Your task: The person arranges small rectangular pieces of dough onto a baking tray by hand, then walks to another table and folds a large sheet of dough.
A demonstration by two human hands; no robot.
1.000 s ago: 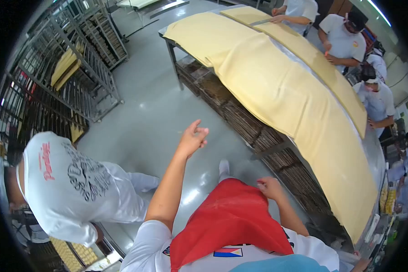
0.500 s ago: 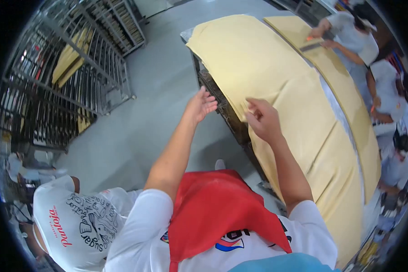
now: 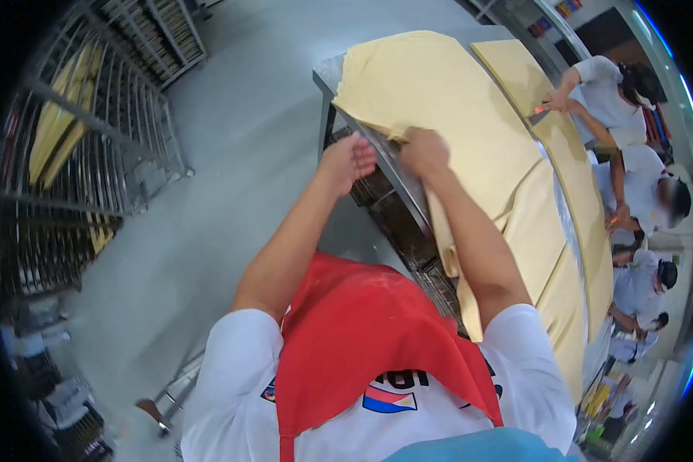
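Note:
A broad, pale yellow dough sheet [image 3: 446, 92] covers a metal table [image 3: 329, 71], with long folds running through its nearer part. At the sheet's left edge, my right hand [image 3: 426, 154] is closed on a bunched bit of the dough, its fingers partly hidden and slightly blurred. My left hand [image 3: 349, 163] hovers just off the table's side, fingers stretched and holding nothing. Below my right wrist, a folded flap of dough hangs near the table's edge.
Beyond a narrow gap lies another dough strip [image 3: 558, 123]; a co-worker [image 3: 608, 92] holds a knife [image 3: 540, 115] over it. More people stand along the far side. A wheeled rack [image 3: 123, 165] with yellow sheets stands left. Dark trays [image 3: 400, 223] sit under the table.
My right hand has moved up along the edge and closed on dough, pulling it back and baring table edge. My left hand stays apart. The person at lower left has gone from view.

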